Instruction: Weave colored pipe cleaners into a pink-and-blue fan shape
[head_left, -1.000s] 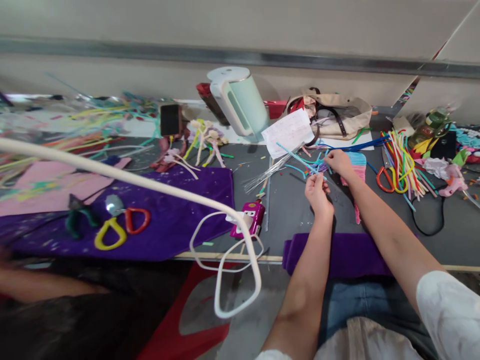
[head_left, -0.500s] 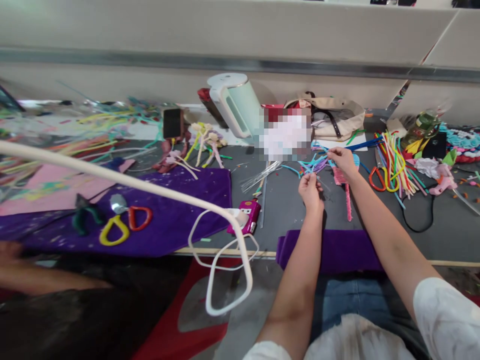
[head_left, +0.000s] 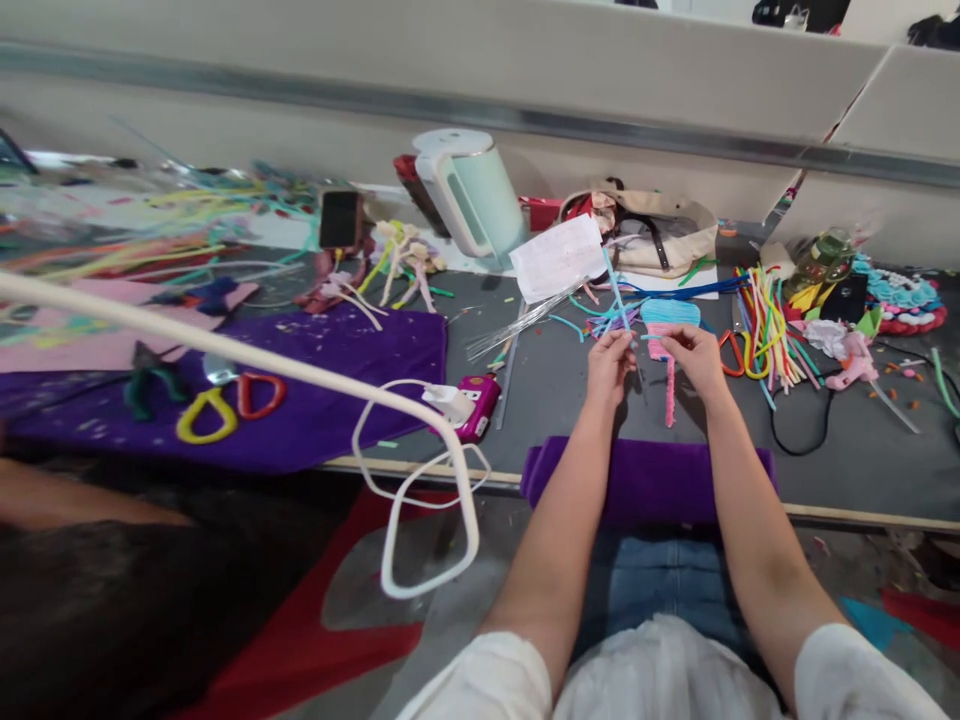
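Observation:
My left hand (head_left: pixel 611 366) is closed in a pinch on a light blue pipe cleaner (head_left: pixel 616 290), whose long end sticks up and away from me. My right hand (head_left: pixel 694 362), fingertips pinched together, is at a short light blue piece that reaches toward the left hand; whether both are one bent pipe cleaner I cannot tell. Just behind the right hand lies a flat blue and pink pipe-cleaner shape (head_left: pixel 670 313) with a pink stem (head_left: pixel 670 395). Beyond the left hand is a small heap of blue and purple pipe cleaners (head_left: pixel 606 318).
Right: a bundle of coloured pipe cleaners (head_left: pixel 776 330) and scissors (head_left: pixel 732 354). Left: a pink power strip (head_left: pixel 478 405), a white cable (head_left: pixel 300 372) crossing the view, a purple cloth (head_left: pixel 360 375), pliers (head_left: pixel 146 385). A kettle (head_left: pixel 480 195) stands behind. Someone's arm (head_left: pixel 82 497) shows lower left.
Both hands have come back toward me from the small heap, the right one moving off it. The light blue pipe cleaner now stands up from the left hand. The view has shifted slightly.

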